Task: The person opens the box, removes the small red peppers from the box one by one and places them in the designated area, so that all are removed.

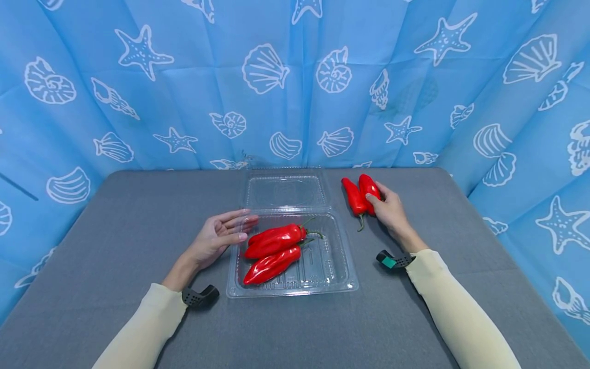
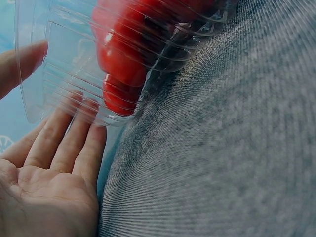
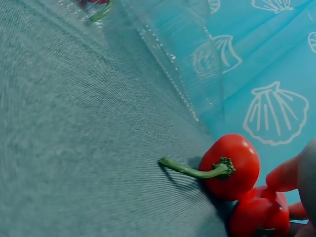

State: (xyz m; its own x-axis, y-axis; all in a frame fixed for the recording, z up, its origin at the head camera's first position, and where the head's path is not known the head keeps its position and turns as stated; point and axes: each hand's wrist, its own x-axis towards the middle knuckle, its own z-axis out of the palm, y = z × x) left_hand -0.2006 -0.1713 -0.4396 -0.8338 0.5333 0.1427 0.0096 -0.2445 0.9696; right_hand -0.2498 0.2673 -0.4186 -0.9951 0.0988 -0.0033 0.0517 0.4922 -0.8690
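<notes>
Red peppers point(image 1: 272, 245) with green stems lie in a pile at the left of a clear plastic clamshell box point(image 1: 318, 293). My left hand point(image 1: 216, 237) is at the box's left side, its fingers fairly straight against the outer wall and its thumb near the rim. In the left wrist view the fingers point(image 2: 61, 140) show partly through the clear plastic. To the right of the box, my right hand point(image 1: 389, 207) grips a red pepper point(image 1: 370, 190) between thumb and fingers. Right beside it another red pepper point(image 1: 354, 197) lies on the table, its curved stem toward me.
The box's clear lid point(image 1: 286, 192) lies folded back behind it, toward the curtain. A grey cloth point(image 1: 295, 333) covers the table. Behind hangs a blue curtain point(image 1: 193, 92) with white shells and starfish. Both wrists wear black bands point(image 1: 200, 296).
</notes>
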